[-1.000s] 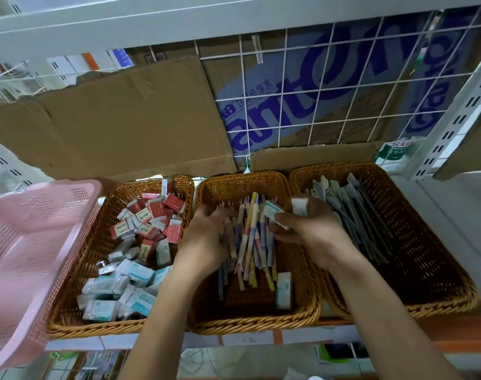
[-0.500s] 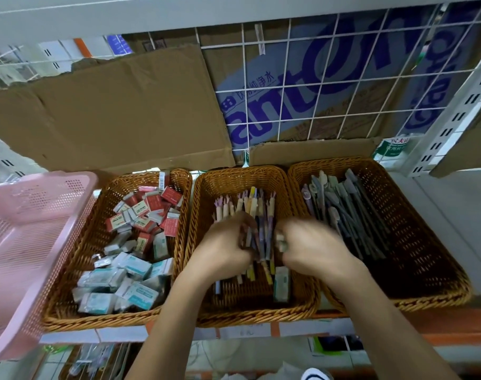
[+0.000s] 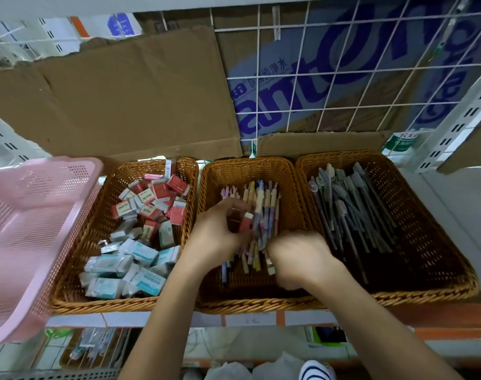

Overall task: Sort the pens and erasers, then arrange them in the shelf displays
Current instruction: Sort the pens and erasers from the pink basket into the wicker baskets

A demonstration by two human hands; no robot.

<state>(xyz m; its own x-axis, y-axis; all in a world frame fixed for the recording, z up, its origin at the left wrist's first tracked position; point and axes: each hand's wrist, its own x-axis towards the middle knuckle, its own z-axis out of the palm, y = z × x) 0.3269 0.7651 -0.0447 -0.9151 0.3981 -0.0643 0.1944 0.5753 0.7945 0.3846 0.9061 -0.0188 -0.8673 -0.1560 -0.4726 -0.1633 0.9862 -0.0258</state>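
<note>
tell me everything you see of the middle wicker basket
Rectangular middle basket of tan woven wicker with a braided rim, level on the shelf, flanked by an eraser basket and a grey-pen basket. Pastel pens lie in it front to back. The left hand holds a red eraser over them; the right hand reaches down among the pens.

The light is soft and even, bright at 3 o'clock. My left hand (image 3: 217, 237) looks blurry. Straight lines bend near the edges. It is dark at 6 o'clock.
</note>
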